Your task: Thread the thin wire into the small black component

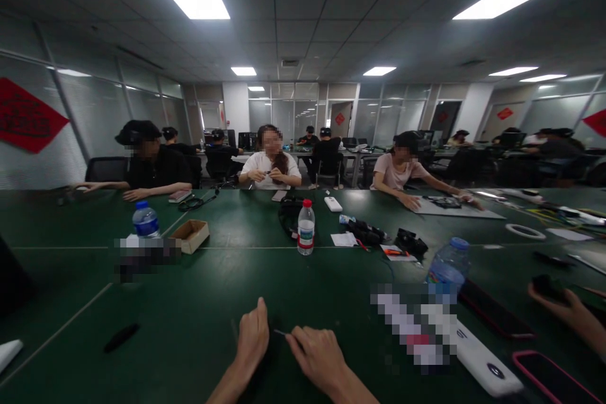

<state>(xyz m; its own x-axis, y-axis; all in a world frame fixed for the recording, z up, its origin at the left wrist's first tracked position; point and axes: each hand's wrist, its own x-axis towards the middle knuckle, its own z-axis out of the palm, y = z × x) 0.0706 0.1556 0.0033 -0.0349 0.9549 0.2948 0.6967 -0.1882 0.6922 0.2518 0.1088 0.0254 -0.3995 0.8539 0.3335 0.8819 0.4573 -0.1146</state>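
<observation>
Green tabletop (189, 303) is stretching away from the person's two bare hands, which are resting near the bottom edge of the view. The right hand (318, 356) is curling closed, pinching a thin metal pin (280, 332) whose tip is poking out toward the left hand (250, 338). That left hand is standing on its edge with its fingers bunched; whether it is grasping anything, I cannot tell.

A black oblong object (121, 338) is lying at 9 o'clock, well apart from the hands. At 3 o'clock, a white power bank (487, 369) is lying beside a pink-edged phone (552, 379), and another person's hand (568, 315) is reaching in from the edge, clasping something dark. At 2 o'clock, a clear plastic bottle (447, 271) is lying tilted. At 12 o'clock, a red-capped water bottle (306, 227) is standing upright beside a bundle of black cable (288, 214). At 11 o'clock, an open cardboard box (190, 235) is sitting near a blue-capped bottle (146, 219). Beyond them, a co-worker (269, 164) is sitting at the far side of the tabletop.
</observation>
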